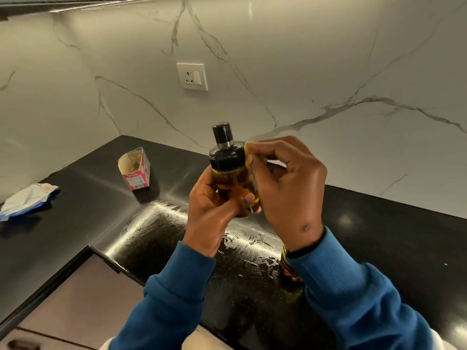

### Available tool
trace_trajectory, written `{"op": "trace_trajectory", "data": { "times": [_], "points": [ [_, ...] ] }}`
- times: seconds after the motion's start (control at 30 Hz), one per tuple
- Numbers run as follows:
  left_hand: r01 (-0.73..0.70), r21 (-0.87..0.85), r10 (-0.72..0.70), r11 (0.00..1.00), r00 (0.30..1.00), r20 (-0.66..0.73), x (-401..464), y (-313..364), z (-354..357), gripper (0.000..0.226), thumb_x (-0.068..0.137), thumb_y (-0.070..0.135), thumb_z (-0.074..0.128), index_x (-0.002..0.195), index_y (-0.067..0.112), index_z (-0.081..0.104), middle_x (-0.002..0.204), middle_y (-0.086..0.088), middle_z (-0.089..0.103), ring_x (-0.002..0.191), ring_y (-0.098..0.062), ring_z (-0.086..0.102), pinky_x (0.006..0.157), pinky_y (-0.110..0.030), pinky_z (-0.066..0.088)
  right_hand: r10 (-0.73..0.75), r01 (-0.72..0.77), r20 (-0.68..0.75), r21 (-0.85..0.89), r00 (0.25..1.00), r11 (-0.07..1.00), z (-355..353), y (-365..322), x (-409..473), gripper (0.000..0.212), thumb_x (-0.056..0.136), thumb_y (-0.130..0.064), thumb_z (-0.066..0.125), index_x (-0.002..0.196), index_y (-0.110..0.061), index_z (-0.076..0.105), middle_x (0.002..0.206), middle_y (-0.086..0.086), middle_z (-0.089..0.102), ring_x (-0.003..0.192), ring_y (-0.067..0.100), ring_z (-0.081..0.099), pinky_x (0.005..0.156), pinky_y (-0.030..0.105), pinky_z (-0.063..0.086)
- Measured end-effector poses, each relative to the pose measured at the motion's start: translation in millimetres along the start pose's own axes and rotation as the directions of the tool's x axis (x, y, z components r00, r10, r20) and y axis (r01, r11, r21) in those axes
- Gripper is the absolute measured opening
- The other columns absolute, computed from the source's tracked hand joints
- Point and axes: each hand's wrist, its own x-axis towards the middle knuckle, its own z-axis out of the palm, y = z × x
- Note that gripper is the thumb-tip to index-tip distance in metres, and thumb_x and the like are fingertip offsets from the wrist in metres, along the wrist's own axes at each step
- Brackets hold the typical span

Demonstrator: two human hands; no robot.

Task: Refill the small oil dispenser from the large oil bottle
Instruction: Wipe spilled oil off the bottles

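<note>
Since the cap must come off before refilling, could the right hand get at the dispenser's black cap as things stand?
Probably yes: the black cap stands uncovered above the left hand, and the right hand sits beside it, though holding something yellow.

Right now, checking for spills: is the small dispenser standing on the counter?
No, the left hand holds the small oil dispenser above the black counter.

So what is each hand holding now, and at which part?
The left hand grips the oil dispenser round its glass body. The right hand pinches something yellow beside the black cap; what it is cannot be told.
</note>
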Motion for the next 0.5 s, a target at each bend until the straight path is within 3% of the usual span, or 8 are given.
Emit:
{"op": "trace_trajectory", "data": {
  "times": [0.13, 0.3, 0.4, 0.5],
  "points": [
    [-0.042, 0.075, 0.047, 0.996, 0.996, -0.074, 0, 2, -4, 0.054, 0.07, -0.008, 0.075, 0.12, 0.01, 0.062, 0.105, -0.016, 0.073, 0.095, -0.034, 0.072, 0.075, -0.041, 0.061, 0.064, -0.066, 0.072, 0.012, 0.995, 0.998, 1, 9, -7, 0.013, 0.086, -0.001, 0.072, 0.096, -0.009, 0.076, 0.095, 0.002, 0.071, 0.088, 0.01, 0.069, 0.075, 0.03, 0.06],
    [-0.108, 0.093, 0.121, 0.99, 0.983, -0.139, 5, 7, -16, 0.064, 0.065, 0.006, 0.077, 0.125, 0.001, 0.054, 0.108, -0.03, 0.066, 0.095, -0.039, 0.068, 0.081, -0.04, 0.06, 0.189, -0.189, 0.206, -0.02, 0.96, 0.982, 6, 13, -36, 0.017, 0.083, -0.002, 0.075, 0.092, -0.017, 0.076, 0.091, -0.004, 0.069, 0.082, 0.006, 0.067, 0.072, 0.023, 0.058],
    [-0.098, 0.087, 0.108, 0.991, 0.988, -0.114, 2, 9, -17, 0.061, 0.069, 0.0, 0.072, 0.126, 0.002, 0.052, 0.102, -0.018, 0.07, 0.088, -0.03, 0.069, 0.074, -0.036, 0.06, 0.14, -0.145, 0.215, 0.006, 0.967, 0.989, 10, 5, -37, 0.016, 0.082, -0.003, 0.076, 0.092, -0.015, 0.076, 0.093, -0.004, 0.068, 0.085, 0.007, 0.068, 0.073, 0.023, 0.059],
    [-0.084, 0.061, 0.09, 0.995, 0.991, -0.103, -3, 9, -20, 0.063, 0.065, 0.009, 0.072, 0.126, 0.006, 0.052, 0.098, -0.005, 0.072, 0.088, -0.02, 0.071, 0.075, -0.03, 0.059, 0.083, -0.094, 0.152, 0.064, 0.985, 0.994, 18, -4, -25, 0.013, 0.084, -0.001, 0.073, 0.094, -0.009, 0.076, 0.096, 0.0, 0.069, 0.089, 0.007, 0.068, 0.076, 0.018, 0.057]
  ]
}}
